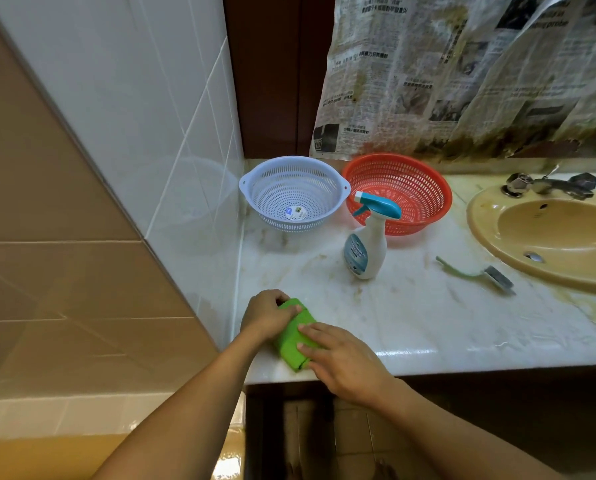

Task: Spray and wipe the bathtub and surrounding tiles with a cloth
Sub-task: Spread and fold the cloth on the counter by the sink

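left hand (264,317) curled round green cloth (294,336), right hand (345,362) flat atop

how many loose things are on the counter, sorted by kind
Baskets: 2, the pale blue basket and the red basket
spray bottle: 1
brush: 1
green cloth: 1
Total: 5
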`<state>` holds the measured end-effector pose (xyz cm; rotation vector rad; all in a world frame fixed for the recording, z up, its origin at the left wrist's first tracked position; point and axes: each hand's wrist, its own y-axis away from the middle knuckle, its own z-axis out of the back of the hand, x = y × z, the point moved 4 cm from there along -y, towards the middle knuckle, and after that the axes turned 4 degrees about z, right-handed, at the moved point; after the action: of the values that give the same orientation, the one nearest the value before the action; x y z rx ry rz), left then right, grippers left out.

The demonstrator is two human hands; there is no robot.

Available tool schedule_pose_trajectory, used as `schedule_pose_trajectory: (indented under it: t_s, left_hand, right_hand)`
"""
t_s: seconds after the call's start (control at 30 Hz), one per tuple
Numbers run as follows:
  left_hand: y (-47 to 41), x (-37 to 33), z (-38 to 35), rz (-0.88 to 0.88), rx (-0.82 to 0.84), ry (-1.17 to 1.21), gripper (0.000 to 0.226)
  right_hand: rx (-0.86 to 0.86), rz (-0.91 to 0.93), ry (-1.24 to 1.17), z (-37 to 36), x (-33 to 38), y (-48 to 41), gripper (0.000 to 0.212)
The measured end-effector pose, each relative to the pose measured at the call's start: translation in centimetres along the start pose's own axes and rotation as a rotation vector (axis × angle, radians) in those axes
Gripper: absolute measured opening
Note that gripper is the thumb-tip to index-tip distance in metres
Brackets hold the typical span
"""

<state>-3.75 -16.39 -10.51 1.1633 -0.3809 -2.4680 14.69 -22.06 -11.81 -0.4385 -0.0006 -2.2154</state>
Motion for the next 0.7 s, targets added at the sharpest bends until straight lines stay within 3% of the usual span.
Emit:
schedule_pose_trajectory:
  t_s: [0.13, 0.3, 0.43, 0.57, 0.7]
  left_hand:
    - [0.2, 0.7, 0.0, 0.128, -0.081, 0.102, 0.014]
    - [0.7, 1.1, -0.3, -0.040, 0.040, -0.020, 0.041]
    - [1.3, 1.9, 0.3, -0.059, 0.050, -0.238, 0.038]
    - [2.6, 2.6, 0.8, -0.040, -0.037, -0.396, 0.036]
    - [3.4, 3.1, 0.8, -0.108, -0.041, -0.271, 0.046]
  right_hand:
    - [-0.034, -0.059, -0.077, 0.4, -0.5, 1.2, 0.038]
    - [-0.061, -0.308, -0.253, 1.0, -0.2, 1.0, 0.048]
    - [-0.021, -0.514, -0.289, 0.5, 0.4, -0.4, 0.071]
    - [0.041, -0.677, -0.323, 1.1, -1.6, -0.9, 0.069]
    - [0.021, -0.865, -0.352, 2.1, -3.5, -0.9, 0.065]
